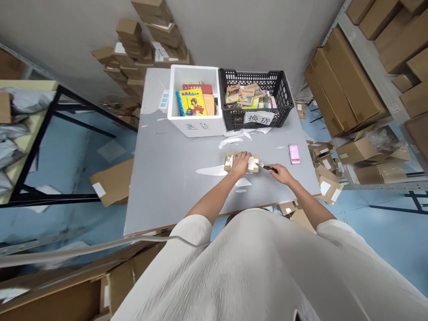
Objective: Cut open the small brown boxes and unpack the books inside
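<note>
- The room is bright and evenly lit, with soft light from overhead and no hard glare anywhere.
- Shadows are faint; only a weak one sits under the hands at the near edge of the grey table.
- The wide lens bends things strongly: the shelving and the wall lean outward toward the corners.
- The table's middle is sharp enough, though small print stays unreadable.
- The white garment closest to the camera is soft and smeared.
</note>
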